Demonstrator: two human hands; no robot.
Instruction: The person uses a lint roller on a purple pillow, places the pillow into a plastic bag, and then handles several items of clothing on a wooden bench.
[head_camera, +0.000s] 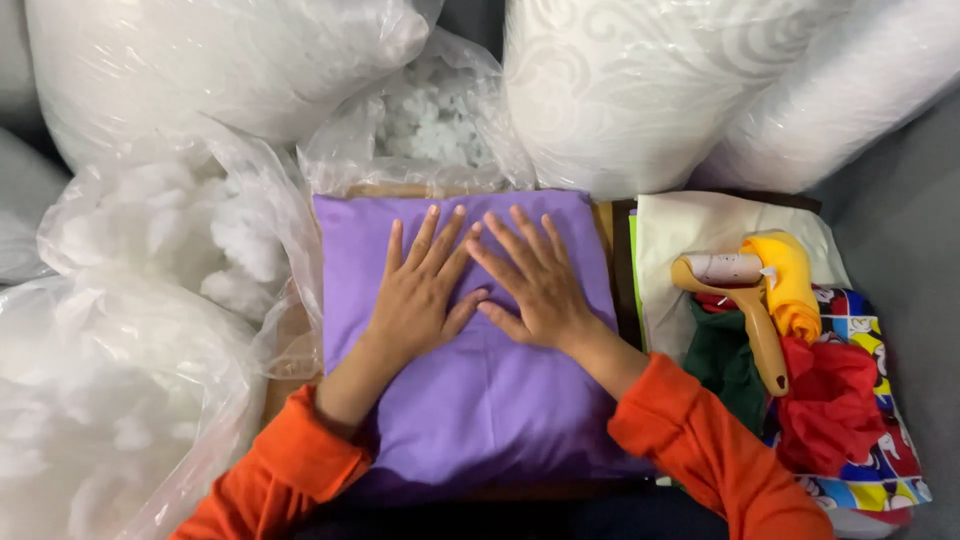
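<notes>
We are pressing our left hand (418, 290) and right hand (533, 285), both open and flat, onto the purple cushion (470, 400); a lint roller (745, 300), it seems, is lying right.

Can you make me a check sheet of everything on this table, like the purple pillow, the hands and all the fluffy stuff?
Surface: wooden board, mostly covered.
Job's things: purple pillow lies flat in the middle.
Clutter: lint roller with a tan handle lies on a pile of folded fabrics, right of the pillow.
Grippers: left hand and right hand both flat on the pillow, fingers spread, thumbs close together.
Cables: nothing seen.
Surroundings: clear plastic bags of white stuffing at left and behind; wrapped white pillows behind.
</notes>
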